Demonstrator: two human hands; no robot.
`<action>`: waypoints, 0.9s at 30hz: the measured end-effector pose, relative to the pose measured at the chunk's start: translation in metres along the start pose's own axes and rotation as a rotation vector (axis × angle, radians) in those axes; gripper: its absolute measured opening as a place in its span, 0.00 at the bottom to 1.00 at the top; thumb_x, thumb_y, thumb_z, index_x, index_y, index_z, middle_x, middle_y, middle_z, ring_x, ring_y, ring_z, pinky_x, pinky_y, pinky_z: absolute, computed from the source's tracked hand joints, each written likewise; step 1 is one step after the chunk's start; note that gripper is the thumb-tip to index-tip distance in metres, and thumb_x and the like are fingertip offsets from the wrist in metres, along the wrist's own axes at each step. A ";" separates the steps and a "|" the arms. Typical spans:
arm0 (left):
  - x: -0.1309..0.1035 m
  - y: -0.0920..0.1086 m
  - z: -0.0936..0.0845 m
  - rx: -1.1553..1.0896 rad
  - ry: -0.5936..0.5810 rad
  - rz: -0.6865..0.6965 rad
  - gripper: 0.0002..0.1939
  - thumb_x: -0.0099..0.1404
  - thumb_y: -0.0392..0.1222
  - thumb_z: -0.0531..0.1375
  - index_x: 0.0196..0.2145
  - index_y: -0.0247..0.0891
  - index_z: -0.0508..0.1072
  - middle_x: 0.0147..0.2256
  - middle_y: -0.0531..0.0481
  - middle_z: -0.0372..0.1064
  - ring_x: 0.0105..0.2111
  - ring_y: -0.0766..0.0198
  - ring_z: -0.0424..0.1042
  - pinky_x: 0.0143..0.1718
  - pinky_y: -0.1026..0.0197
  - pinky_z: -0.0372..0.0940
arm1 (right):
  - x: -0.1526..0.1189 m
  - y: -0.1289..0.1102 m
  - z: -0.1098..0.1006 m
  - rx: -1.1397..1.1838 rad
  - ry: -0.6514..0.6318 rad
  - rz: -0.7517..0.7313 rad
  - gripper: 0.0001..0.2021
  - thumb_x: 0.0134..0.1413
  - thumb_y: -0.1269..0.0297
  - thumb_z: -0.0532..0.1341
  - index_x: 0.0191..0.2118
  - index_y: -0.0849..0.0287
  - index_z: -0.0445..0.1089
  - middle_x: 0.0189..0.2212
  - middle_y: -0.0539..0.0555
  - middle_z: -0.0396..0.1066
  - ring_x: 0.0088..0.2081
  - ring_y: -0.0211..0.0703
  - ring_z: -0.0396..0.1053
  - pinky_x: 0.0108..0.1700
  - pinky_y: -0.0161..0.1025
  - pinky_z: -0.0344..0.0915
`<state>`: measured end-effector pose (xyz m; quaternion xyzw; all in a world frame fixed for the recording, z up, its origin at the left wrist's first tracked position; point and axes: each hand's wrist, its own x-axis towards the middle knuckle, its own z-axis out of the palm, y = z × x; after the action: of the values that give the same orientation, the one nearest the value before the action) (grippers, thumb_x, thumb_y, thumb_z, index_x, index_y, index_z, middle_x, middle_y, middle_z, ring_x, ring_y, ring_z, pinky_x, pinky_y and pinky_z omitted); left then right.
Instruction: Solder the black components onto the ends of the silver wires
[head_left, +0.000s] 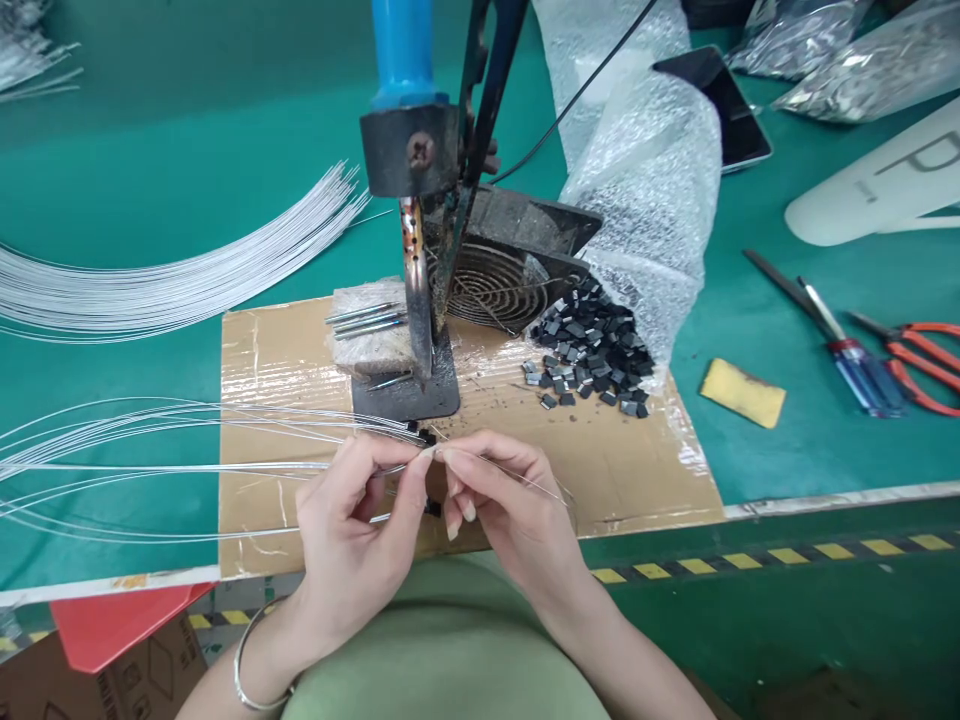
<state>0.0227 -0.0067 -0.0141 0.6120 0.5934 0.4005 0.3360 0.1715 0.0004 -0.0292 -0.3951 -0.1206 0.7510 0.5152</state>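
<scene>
My left hand (360, 510) is closed in a pinch, thumb against forefinger, where a white wire (285, 466) runs into it. The tip held there is too small to make out. My right hand (517, 500) pinches a thin silvery wire (536, 486), which trails off toward its wrist; the fingertips of both hands meet. Just beyond them lie wire ends with small black connectors (421, 434). Above the hands, a soldering iron (414, 240) with a blue handle points down from its stand, its tip over a black base plate (442, 385).
Cardboard (495, 390) covers the bench. A pile of small black parts (592, 345) lies right, beside bubble wrap (637, 190) and a fan (495, 280). Farther right are a yellow sponge (742, 392), screwdriver (862, 375) and orange-handled pliers (919, 360). A white wire bundle (187, 290) lies left.
</scene>
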 end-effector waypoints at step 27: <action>0.007 0.006 -0.004 -0.192 -0.050 -0.228 0.03 0.70 0.38 0.67 0.36 0.42 0.80 0.26 0.56 0.72 0.23 0.72 0.62 0.23 0.69 0.56 | 0.012 -0.040 -0.079 -1.571 0.541 -0.886 0.03 0.60 0.67 0.70 0.36 0.59 0.81 0.25 0.51 0.74 0.27 0.42 0.71 0.29 0.39 0.70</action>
<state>0.0220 0.0000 -0.0067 0.5156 0.6094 0.3992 0.4510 0.2536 0.0106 -0.0639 -0.7085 -0.6081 0.0732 0.3505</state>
